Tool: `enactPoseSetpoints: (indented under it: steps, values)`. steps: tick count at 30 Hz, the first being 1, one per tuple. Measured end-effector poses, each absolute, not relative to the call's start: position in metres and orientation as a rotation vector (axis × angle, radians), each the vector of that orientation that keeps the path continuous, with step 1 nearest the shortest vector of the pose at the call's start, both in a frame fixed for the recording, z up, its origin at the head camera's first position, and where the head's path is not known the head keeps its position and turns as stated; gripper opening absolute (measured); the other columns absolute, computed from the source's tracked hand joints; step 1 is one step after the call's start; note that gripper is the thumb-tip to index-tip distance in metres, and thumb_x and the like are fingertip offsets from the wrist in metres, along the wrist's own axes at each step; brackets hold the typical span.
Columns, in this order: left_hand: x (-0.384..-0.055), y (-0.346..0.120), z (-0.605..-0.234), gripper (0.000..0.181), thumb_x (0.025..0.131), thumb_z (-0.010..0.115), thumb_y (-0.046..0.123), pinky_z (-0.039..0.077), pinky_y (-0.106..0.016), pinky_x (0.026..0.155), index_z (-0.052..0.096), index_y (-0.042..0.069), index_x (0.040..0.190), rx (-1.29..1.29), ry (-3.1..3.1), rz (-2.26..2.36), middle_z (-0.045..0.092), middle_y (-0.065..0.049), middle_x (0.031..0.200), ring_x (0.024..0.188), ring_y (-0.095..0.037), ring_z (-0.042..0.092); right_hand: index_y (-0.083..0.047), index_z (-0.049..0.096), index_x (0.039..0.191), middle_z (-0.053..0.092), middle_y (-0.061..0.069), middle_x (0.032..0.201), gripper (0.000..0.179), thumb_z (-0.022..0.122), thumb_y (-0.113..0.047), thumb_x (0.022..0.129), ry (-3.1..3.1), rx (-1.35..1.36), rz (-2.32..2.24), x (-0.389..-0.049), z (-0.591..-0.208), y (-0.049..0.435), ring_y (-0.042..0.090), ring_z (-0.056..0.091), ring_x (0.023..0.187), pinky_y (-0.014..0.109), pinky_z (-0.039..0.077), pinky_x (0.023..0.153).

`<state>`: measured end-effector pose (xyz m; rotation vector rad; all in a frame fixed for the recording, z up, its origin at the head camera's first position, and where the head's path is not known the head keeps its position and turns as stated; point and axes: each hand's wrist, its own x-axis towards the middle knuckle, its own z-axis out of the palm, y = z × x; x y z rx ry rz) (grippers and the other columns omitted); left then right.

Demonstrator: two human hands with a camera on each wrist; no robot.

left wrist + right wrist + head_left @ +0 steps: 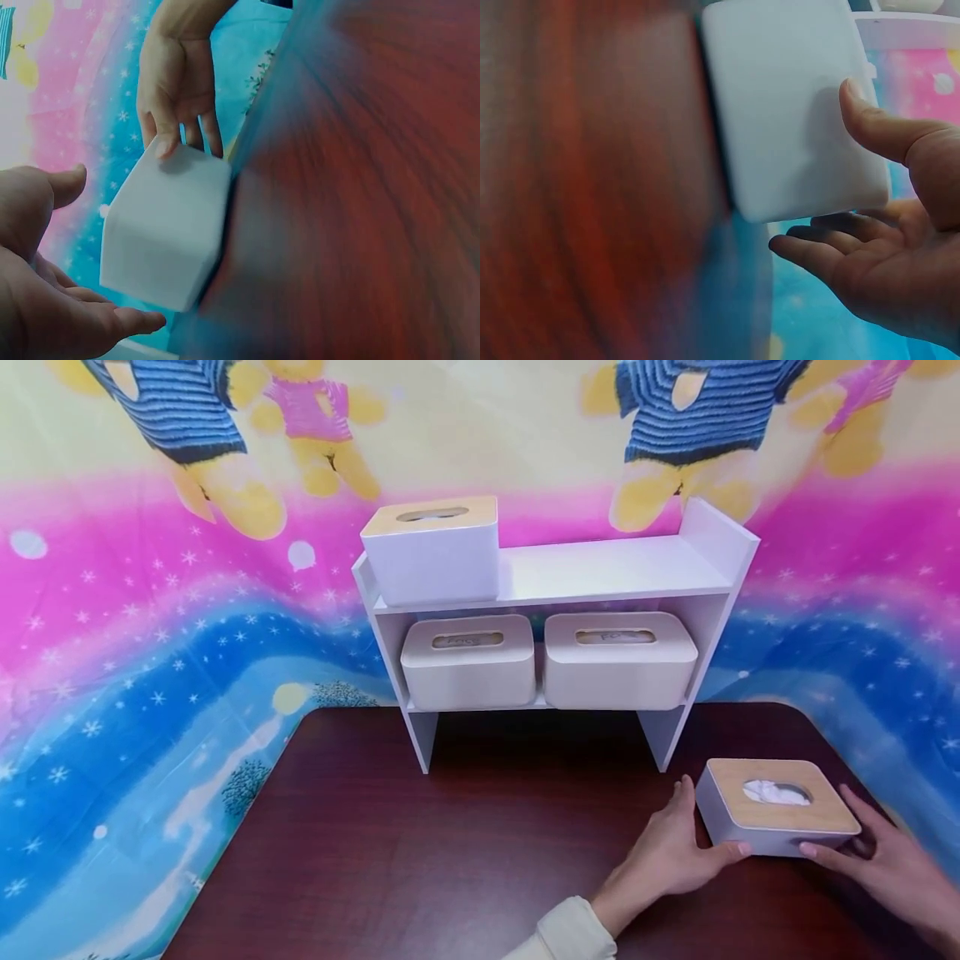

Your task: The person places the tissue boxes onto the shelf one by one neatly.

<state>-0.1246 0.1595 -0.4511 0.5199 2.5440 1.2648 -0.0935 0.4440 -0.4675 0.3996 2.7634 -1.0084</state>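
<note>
A low white tissue box with a wood-look lid and white tissue in its oval slot sits at the right of the table. At its left side is my left hand, fingers spread and thumb toward the front; in the left wrist view the left hand stands a little apart from the box. My right hand is at the right end, its thumb right at the front face. In the right wrist view, that right hand's thumb overlaps the box, and its fingers extend loosely by the end.
A white two-tier shelf stands at the table's back. A taller wood-lidded tissue box is on its top left; two cream tissue boxes fill the lower tier. The dark table borders a colourful cloth backdrop.
</note>
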Motion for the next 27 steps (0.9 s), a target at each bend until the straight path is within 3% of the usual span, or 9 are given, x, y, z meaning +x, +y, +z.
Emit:
enactPoseSetpoints:
  steps: [3,7,12,21,27]
  values:
    - [-0.121,0.166,-0.455,0.095,0.093,0.081,0.054,0.051,-0.023,0.113,0.035,0.019,0.169,0.484,2.565,1.284,0.050,0.006,0.165,0.143,-0.004,0.055,0.009,-0.021,0.160,0.022,0.058,0.152,0.127,0.069,-0.059,0.101,2.745,0.422,-1.043,-0.094,-0.475,0.443,0.069,0.049,0.126,0.058,0.062,0.090]
    - [-0.119,0.174,-0.459,0.088,0.095,0.081,0.051,0.051,-0.021,0.111,0.040,0.020,0.166,0.458,2.579,1.282,0.056,0.006,0.160,0.139,-0.002,0.058,0.015,-0.007,0.162,0.032,0.057,0.148,0.118,0.065,-0.057,0.104,2.750,0.469,-1.062,-0.096,-0.484,0.446,0.068,0.055,0.126,0.058,0.062,0.088]
    - [-0.116,0.179,-0.463,0.075,0.095,0.082,0.047,0.054,-0.018,0.104,0.051,0.024,0.160,0.487,2.608,1.280,0.066,0.008,0.149,0.130,0.002,0.063,0.018,0.005,0.162,0.031,0.056,0.149,0.103,0.061,-0.049,0.109,2.761,0.530,-1.088,-0.097,-0.489,0.451,0.070,0.047,0.134,0.061,0.059,0.092]
    - [-0.114,0.175,-0.465,0.064,0.095,0.083,0.039,0.055,-0.016,0.099,0.061,0.025,0.153,0.550,2.673,1.283,0.068,0.010,0.146,0.126,0.003,0.064,0.012,0.009,0.164,0.032,0.052,0.153,0.091,0.061,-0.040,0.110,2.703,0.627,-1.093,-0.088,-0.486,0.437,0.061,0.053,0.125,0.072,0.049,0.101]
    - [-0.114,0.166,-0.460,0.029,0.092,0.086,0.039,0.057,-0.017,0.077,0.078,0.031,0.119,0.505,2.771,1.276,0.081,0.010,0.113,0.100,0.004,0.071,0.012,0.013,0.163,0.038,0.051,0.150,0.081,0.063,-0.023,0.110,2.740,0.659,-1.092,-0.082,-0.480,0.421,0.056,0.066,0.117,0.059,0.059,0.088]
